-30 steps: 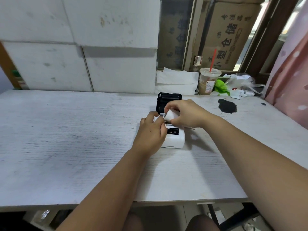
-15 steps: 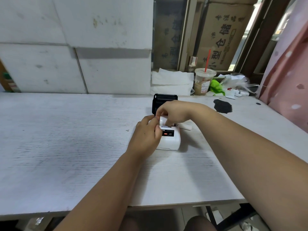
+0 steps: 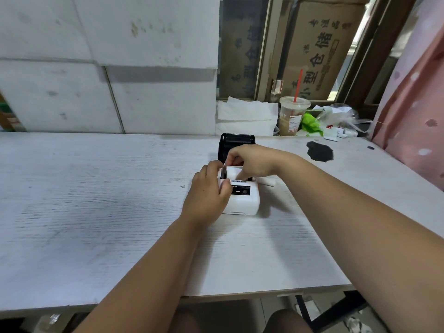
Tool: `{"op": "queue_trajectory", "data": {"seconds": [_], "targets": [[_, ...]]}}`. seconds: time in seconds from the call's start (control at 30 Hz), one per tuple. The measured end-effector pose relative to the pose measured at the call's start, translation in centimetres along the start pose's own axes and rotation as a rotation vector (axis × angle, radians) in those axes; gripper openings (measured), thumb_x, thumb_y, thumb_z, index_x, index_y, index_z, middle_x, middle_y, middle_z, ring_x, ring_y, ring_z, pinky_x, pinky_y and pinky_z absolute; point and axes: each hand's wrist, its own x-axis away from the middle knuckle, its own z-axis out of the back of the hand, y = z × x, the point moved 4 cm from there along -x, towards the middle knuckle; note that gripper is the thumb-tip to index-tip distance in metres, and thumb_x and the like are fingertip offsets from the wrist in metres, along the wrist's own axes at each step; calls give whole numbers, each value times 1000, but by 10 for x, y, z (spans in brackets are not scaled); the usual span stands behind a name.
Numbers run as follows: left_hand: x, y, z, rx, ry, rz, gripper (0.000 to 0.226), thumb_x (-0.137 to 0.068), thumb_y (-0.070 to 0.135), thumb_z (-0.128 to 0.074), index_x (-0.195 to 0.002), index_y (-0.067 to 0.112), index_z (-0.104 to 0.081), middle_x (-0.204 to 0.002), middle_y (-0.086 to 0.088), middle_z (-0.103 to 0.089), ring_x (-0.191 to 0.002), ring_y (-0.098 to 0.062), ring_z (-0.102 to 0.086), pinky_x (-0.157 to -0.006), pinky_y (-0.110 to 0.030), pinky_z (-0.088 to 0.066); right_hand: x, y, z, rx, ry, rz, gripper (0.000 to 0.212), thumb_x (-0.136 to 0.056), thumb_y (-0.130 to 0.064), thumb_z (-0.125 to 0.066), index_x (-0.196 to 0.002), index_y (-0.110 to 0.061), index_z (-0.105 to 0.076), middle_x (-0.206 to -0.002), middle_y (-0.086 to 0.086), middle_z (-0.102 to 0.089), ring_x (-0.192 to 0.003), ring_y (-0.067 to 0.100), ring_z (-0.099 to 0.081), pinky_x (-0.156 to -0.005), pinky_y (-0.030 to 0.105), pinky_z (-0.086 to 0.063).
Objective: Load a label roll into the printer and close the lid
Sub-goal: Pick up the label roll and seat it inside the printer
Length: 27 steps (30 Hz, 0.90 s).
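Note:
A small white label printer (image 3: 242,200) sits on the white table (image 3: 96,200), its black lid (image 3: 236,141) standing open at the back. A white label roll (image 3: 234,173) lies in the printer's open bay. My right hand (image 3: 254,162) is over the bay, fingers pinched on the roll from above. My left hand (image 3: 209,193) wraps the printer's left side, thumb at the edge of the bay. Part of the roll and the bay is hidden under my fingers.
A white paper scrap (image 3: 268,181) lies just right of the printer. Behind are folded white paper (image 3: 247,116), a drink cup with a red straw (image 3: 292,116), green and clear bags (image 3: 322,121). A black stain (image 3: 319,151) marks the table; pink curtain (image 3: 413,104) at right.
My right hand has brought the roll down from above the printer into the open bay. My left hand stays on the printer's left side. The camera has shifted slightly.

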Motion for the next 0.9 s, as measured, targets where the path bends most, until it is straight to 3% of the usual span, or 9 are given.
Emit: {"op": "queue_trajectory", "data": {"seconds": [0.13,0.23,0.37,0.47,0.6,0.73,0.8,0.9], "targets": [[1,0,-1,-11,-6,-10,41,-92,21,-48,-132,19,-42,-131,3,-48,-117,-19,-44,-89,-27,-34,3,5,-1,-70,28,-3,33,-77,-11,-73,-109,-17,-66,-111,0,-67,-103,18,-63,-89,35,-53],[0,1,0,0,0,-24,42,-91,21,-49,-133,19,-41,-132,4,-47,-117,-18,-43,-91,-26,-33,8,9,-1,-235,101,-20,26,-79,-20,-73,-105,-20,-70,-98,-5,-69,-92,14,-63,-84,29,-51],[0,2,-1,46,-12,-39,46,-91,21,-52,-134,20,-39,-129,7,-50,-117,-17,-41,-92,-27,-34,17,14,-9,-392,363,-31,15,-86,-18,-62,-98,-23,-70,-94,-5,-70,-85,8,-63,-70,13,-46],[0,1,-1,95,-20,-11,48,-90,22,-53,-135,24,-36,-120,16,-51,-118,-15,-40,-89,-27,-33,29,22,-20,-526,651,-74,20,-89,-11,-56,-99,-21,-70,-91,-10,-67,-82,2,-59,-69,6,-40],[0,2,-1,133,-12,8,48,-90,22,-55,-134,26,-36,-115,18,-50,-119,-14,-40,-90,-27,-33,39,39,-38,-785,882,-234,29,-86,-3,-50,-101,-22,-66,-94,-10,-64,-90,9,-59,-78,19,-43],[-1,-1,0,156,19,31,40,-93,31,-53,-131,24,-43,-124,11,-53,-123,-18,-41,-101,-35,-37,42,47,-53,-823,936,-274,19,-88,-10,-54,-98,-23,-64,-94,-9,-65,-89,10,-59,-69,11,-41],[-4,-5,1,153,51,67,37,-94,37,-49,-129,24,-49,-131,6,-52,-126,-19,-41,-105,-41,-37,42,48,-57,-812,949,-278,12,-89,-17,-56,-94,-22,-66,-97,-4,-68,-91,12,-61,-74,17,-43],[-6,-7,2,158,78,90,32,-96,39,-49,-123,25,-57,-131,5,-51,-126,-21,-44,-105,-38,-38,38,49,-59,-800,923,-287,13,-90,-25,-56,-93,-21,-68,-103,0,-69,-94,13,-62,-80,23,-44]]}}
